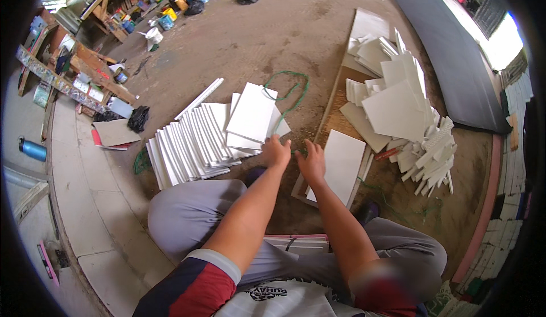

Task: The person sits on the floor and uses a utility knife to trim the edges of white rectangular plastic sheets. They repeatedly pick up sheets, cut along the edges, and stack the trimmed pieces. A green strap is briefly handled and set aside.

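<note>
A thin green string (298, 97) lies in a loop on the floor and runs down to my left hand (276, 152), whose fingers are closed on it. Close beside it, my right hand (311, 162) has its fingers bent, and a bit of the string shows at its thumb, so it seems pinched there. Under the right wrist is a white rectangular panel (339, 166) lying on a board. To the left of my hands, a row of stacked white panels (190, 143) leans over, with several loose panels (250, 115) on its right end.
A heap of white offcuts (398, 101) covers a long board (336, 112) on the right. An orange-red tool handle (387, 153) lies by the heap. Beyond stretches a dark sheet (449, 49). Paint cans and buckets (166, 22) stand far left, near a wooden rack (74, 78).
</note>
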`<state>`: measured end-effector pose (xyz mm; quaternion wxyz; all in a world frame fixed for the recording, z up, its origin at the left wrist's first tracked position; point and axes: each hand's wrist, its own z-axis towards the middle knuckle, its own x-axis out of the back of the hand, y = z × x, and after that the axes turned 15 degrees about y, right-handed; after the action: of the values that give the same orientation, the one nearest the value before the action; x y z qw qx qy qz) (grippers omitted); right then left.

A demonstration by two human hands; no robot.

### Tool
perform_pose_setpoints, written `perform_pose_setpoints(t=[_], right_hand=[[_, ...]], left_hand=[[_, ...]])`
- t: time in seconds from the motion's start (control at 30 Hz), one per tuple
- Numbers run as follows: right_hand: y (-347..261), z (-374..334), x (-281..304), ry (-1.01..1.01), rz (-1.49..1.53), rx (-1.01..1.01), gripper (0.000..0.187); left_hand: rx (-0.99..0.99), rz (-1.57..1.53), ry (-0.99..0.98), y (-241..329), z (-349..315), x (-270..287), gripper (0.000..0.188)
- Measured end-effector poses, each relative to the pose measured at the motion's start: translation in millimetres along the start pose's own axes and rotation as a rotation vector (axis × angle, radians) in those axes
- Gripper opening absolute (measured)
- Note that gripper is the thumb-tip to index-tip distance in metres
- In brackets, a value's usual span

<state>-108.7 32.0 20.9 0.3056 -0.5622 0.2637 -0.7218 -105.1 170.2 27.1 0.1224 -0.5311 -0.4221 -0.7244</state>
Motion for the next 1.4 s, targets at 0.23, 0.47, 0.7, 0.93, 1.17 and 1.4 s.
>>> perform_pose_setpoints(t=[0.23, 0.47, 0.7, 0.93, 1.17, 1.4], right_hand=[[-58, -4, -72, -0.365, 0.086, -0.089, 0.066], [-63, -7, -76, -0.403, 0.019, -0.068, 0.065], [-52, -11, -79, -0.425, 0.017, -0.14, 0.061], [-51, -8, -62, -0.378, 0.054, -0.143, 0.059], [-67, 13, -74, -0.188, 0.291, -0.105, 0.055], [-83, 55, -88, -0.165, 0.457, -0.107, 0.061]], left_hand=[[-0.033, 0.518, 0.099, -56, 105, 45, 0.082], [-0.048, 0.679, -0.071, -97, 137, 29, 0.078], [-0.001, 0.535, -0.095, -47, 113, 52, 0.081], [-0.039, 0.541, 0.018, -78, 114, 14, 0.048], [0.101, -0.116, 0.04, -56, 114, 39, 0.053], [0.055, -0.391, 0.137, -2, 73, 64, 0.031]])
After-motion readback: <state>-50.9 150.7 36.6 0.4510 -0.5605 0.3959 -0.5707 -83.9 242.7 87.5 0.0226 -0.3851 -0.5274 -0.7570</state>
